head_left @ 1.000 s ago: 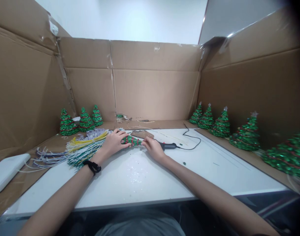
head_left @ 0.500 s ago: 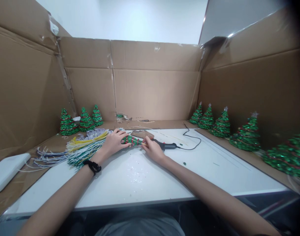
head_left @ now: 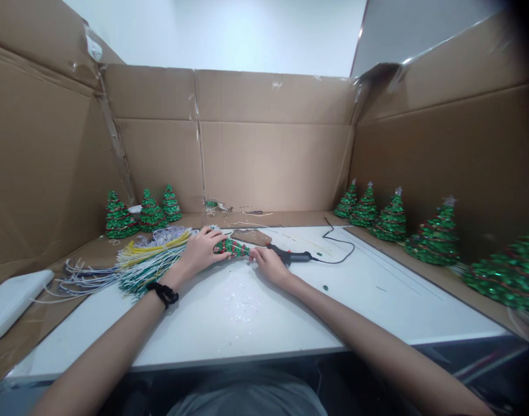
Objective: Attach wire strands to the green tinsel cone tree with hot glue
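A small green tinsel Christmas tree with red trim lies on its side over the white board. My left hand is closed around its wide end. At the tip of the tree, my right hand pinches with thumb and fingers; what sits between them is too small to make out. Just behind my right hand lies a black glue gun with a cord. Bundles of white, yellow and green wire stems spread out left of my left hand.
Finished-looking trees with stars stand along the right cardboard wall. Several starless trees stand at the back left. A brown flat piece lies behind the hands. A white slab rests at the left edge.
My right fingers have shifted slightly at the tree's tip and closed tighter there. My left hand and the tree stay in place.
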`<state>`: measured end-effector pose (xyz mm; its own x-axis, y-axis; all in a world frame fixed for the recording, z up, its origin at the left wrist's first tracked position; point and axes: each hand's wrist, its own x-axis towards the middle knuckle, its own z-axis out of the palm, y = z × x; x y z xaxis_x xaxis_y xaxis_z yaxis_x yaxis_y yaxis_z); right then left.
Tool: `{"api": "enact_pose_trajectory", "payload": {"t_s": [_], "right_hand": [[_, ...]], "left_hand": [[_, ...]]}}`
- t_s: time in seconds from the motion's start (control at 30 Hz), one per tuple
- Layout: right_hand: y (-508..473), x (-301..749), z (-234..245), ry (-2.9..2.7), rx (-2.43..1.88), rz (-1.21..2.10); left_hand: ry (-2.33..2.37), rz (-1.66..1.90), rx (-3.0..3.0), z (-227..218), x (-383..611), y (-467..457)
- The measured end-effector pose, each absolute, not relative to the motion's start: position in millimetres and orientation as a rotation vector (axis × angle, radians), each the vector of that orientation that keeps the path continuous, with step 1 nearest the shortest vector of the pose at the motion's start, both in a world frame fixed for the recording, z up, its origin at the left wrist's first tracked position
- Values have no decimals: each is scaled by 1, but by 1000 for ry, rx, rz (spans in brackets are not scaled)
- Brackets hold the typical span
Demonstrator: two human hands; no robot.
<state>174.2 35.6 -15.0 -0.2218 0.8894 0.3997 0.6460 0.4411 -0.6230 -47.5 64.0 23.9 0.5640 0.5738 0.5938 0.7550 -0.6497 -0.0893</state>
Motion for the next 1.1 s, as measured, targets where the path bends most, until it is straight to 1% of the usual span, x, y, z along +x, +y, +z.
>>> {"api": "enact_pose_trajectory", "payload": {"t_s": [0.17, 0.33, 0.5, 0.8, 0.97, 1.1], "right_hand": [[35, 172, -19, -1905, -1280, 482], [34, 173, -18, -1911, -1235, 427], [34, 175, -14, -1968, -1350, 345], [34, 170, -17, -1971, -1321, 430], [36, 171, -23, -1925, -1276, 390], [36, 174, -18, -1936, -1285, 350]], "left_hand": [[-1073, -775, -2473, 23, -48, 65], [-1074, -777, -2460, 22, -49, 66], [-1074, -755, -2455, 22, -48, 66], [-1079, -763, -2459, 23, -48, 65], [-1088, -770, -2453, 23, -48, 65], [-1080, -771, -2452, 22, -48, 65]]}}
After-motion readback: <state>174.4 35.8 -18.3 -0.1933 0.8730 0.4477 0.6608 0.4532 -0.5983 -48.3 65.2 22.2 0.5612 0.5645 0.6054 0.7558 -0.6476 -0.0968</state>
